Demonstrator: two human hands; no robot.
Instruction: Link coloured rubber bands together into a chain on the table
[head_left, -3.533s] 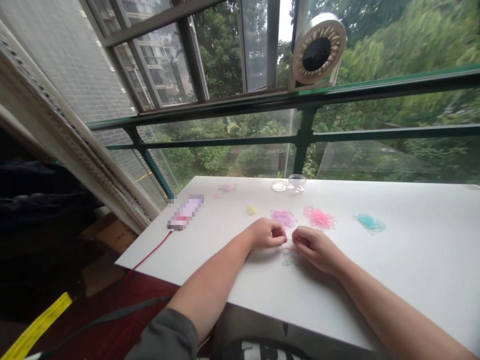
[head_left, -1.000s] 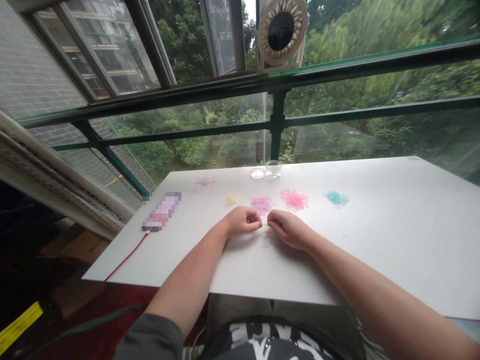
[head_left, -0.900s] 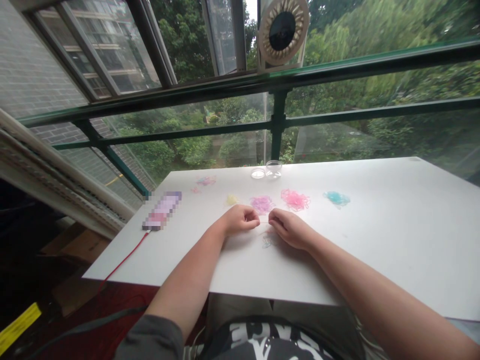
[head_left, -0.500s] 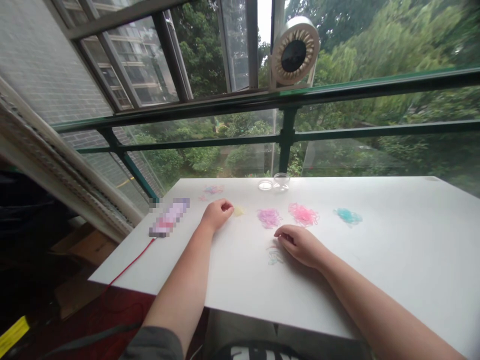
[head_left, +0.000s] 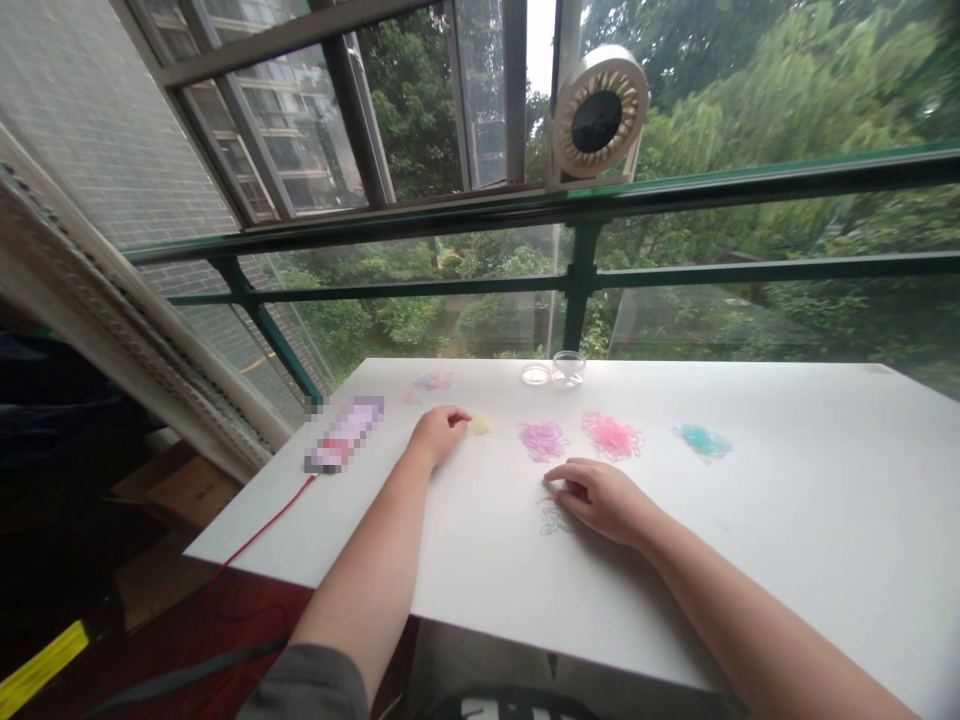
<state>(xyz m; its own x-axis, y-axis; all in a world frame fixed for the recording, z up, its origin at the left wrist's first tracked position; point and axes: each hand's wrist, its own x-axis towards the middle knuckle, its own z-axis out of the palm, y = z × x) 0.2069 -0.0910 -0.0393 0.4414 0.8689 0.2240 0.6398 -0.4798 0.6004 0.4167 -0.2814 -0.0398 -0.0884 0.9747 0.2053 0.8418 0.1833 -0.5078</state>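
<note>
My left hand (head_left: 441,437) rests over the white table with its fingertips drawn together at the edge of a small pile of pale yellow rubber bands (head_left: 480,427). Whether a band is between those fingers is too small to tell. My right hand (head_left: 604,497) is lower on the table, index finger stretched out and the fingers slightly apart, over a loose group of clear greenish bands (head_left: 553,518). Beyond it lie a purple pile of bands (head_left: 543,441) and a pink pile (head_left: 613,436). A teal pile (head_left: 703,441) sits farther right.
A clear round jar (head_left: 568,371) and its lid (head_left: 535,376) stand at the far edge of the white table (head_left: 480,545). Mixed bands (head_left: 435,381) lie at the back left. A blurred phone-like device (head_left: 345,435) has a red cable (head_left: 270,525). A round fan (head_left: 600,115) stands by the railing.
My right index finger has straightened and parted from the other fingers, while the hand stays near the greenish bands. My left hand stays by the yellow pile. The view has shifted slightly.
</note>
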